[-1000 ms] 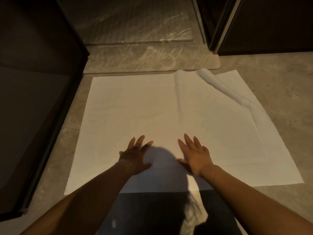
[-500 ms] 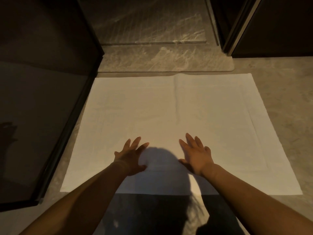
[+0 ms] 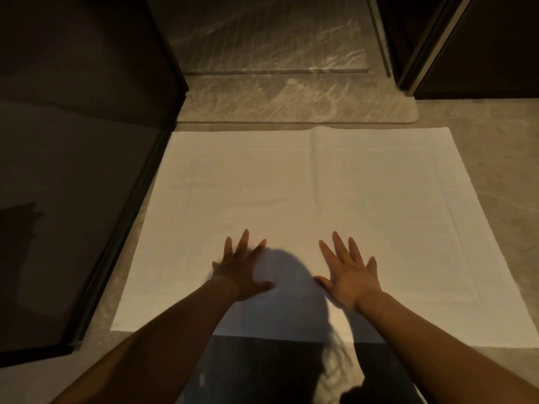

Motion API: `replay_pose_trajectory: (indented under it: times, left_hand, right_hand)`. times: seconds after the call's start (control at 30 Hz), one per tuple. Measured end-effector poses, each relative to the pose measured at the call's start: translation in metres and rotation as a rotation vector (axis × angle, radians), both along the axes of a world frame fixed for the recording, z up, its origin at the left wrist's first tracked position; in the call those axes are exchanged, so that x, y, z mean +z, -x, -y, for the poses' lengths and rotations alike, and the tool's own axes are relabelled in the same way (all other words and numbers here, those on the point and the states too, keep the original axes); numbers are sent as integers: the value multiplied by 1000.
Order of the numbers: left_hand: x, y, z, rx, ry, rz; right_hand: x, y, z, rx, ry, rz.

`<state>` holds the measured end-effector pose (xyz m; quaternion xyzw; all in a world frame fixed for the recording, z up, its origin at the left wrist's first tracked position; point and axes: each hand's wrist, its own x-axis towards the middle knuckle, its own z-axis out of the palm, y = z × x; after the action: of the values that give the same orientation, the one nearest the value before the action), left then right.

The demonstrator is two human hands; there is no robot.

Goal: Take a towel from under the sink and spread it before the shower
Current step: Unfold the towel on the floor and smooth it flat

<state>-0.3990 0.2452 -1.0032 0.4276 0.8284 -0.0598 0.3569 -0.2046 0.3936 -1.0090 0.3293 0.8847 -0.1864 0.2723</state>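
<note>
A white towel (image 3: 291, 193) lies flat and unfolded on the stone floor, its far edge along the shower's marble threshold (image 3: 291, 103). A faint crease runs down its middle. My left hand (image 3: 239, 266) rests palm down on the near part of the towel, fingers spread. My right hand (image 3: 350, 275) lies the same way a little to the right. Neither hand holds anything. My shadow falls between them.
A dark glass panel (image 3: 73, 199) with a black frame stands along the towel's left side. The shower floor (image 3: 271, 33) lies beyond the threshold. A dark door frame (image 3: 431, 42) rises at the far right. Bare grey floor (image 3: 495, 170) lies to the right.
The folded-over far right corner of the towel seen one second ago now lies flat. Both hands stay spread on the near part, the view having shifted slightly.
</note>
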Motion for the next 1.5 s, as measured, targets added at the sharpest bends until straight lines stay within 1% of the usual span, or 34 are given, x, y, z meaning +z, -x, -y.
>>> replay_pose_trajectory:
  times: [0.5,1.03,1.5]
  left_hand:
    - [-2,7,-15,-28,-33,-9]
    - [-4,4,-20,-29,-21,-48]
    - [-2,2,-20,-28,-28,-57]
  right_hand:
    - [-1,0,-12,-27,-1,14]
    - [-2,9,-24,-8,0,28]
    - [-2,6,-29,7,6,-21]
